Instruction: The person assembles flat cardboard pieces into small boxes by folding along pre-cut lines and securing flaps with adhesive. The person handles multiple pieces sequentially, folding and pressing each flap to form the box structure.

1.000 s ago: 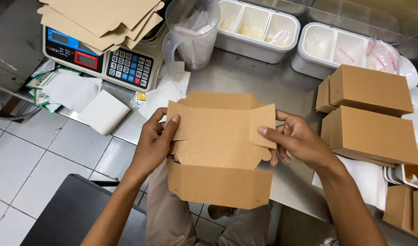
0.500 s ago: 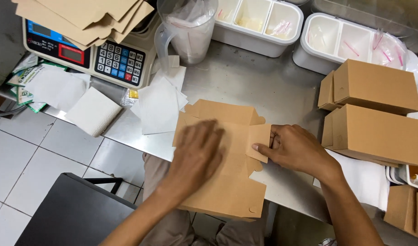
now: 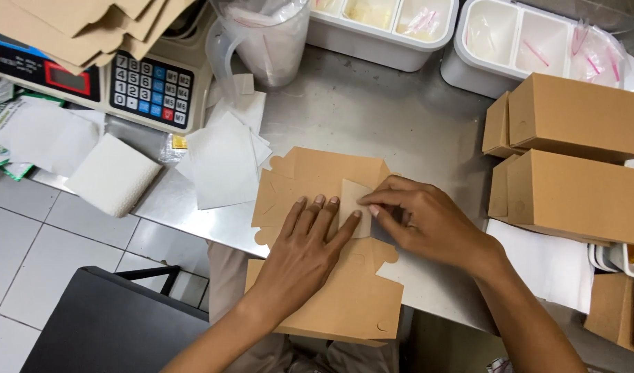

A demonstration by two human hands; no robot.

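Cardboard box blank [image 3: 310, 186] now flattened further

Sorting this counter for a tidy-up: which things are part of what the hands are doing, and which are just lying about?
In hand:
flat box, pressed down by left hand
flap, pinched by right hand

Lying about:
scale
paper sheets
jug
tubs
folded boxes

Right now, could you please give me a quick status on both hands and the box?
Left hand flat on cardboard box blank. Right hand pinching its side flap. White paper sheets close by, left.
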